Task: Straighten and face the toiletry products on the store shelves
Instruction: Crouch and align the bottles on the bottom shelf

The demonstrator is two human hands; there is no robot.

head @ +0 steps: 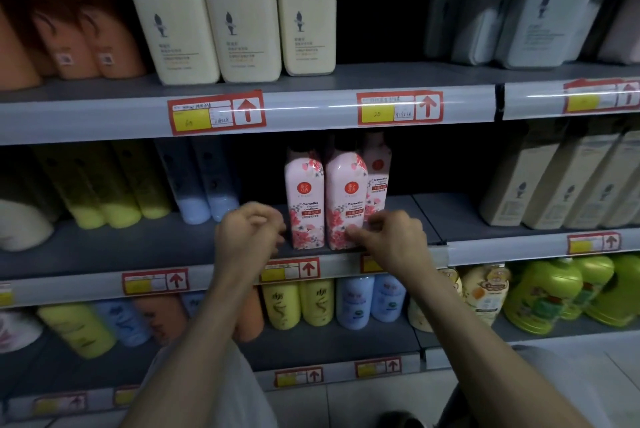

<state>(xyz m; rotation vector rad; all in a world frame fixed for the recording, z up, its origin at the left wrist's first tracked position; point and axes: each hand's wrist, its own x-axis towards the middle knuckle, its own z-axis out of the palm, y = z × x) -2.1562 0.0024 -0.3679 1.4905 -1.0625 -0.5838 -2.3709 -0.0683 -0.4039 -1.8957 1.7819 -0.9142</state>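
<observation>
Pink Camellia bottles [304, 199] stand mid-frame at the front of the middle shelf [138, 247]. Right hand [391, 237] pinches the front right bottle [346, 192] low down; left hand [247, 233] is curled up empty, just left of them.

1. Exposure is dim overall; the shelf bays fall to near-black behind the products.
2. Light arrives from the front. The front pink bottles [323, 199] and the cream bottles [242, 12] above them are the brightest areas.
3. Glare forms thin white streaks along the clear price strip [311, 112].
4. The orange bottles [86, 43] and green bottles [554, 292] near the edges are soft and smeared.
5. Wide-angle distortion bows the shelf edges and tilts the outer bottles.
6. The left hand [247, 233] shows slight motion smear at the fingers [273, 223].
</observation>
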